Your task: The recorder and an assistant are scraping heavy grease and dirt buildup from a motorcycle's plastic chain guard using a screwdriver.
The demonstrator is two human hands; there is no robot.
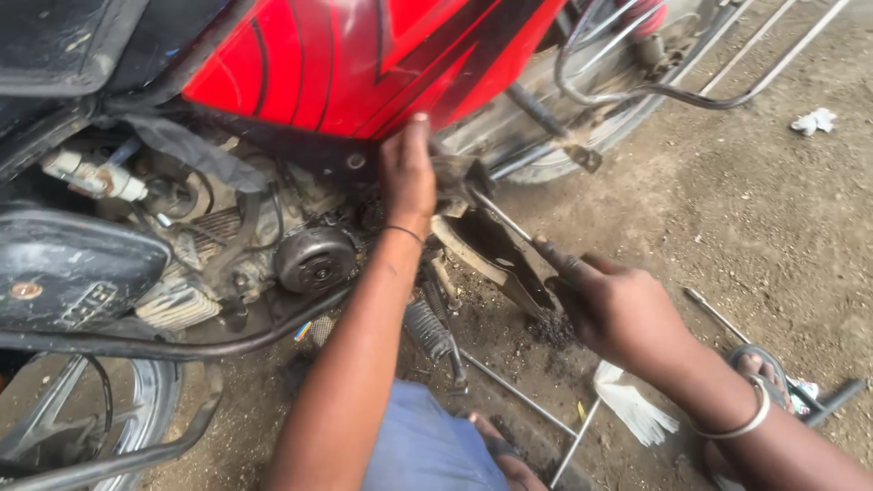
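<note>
The left hand (406, 173) presses flat-fingered on the engine area under the red tank (346, 64), seemingly steadying it, while at four o'clock the right hand (618, 309) grips a long tool (509, 223).

Bare dirt ground (727, 209) carries a crumpled rag (814, 120) and metal rods (518, 393).

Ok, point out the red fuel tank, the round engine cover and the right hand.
red fuel tank (336, 64), head view, on its painted side.
round engine cover (316, 259), head view, on its face.
right hand (614, 305), head view, on its back.
</note>
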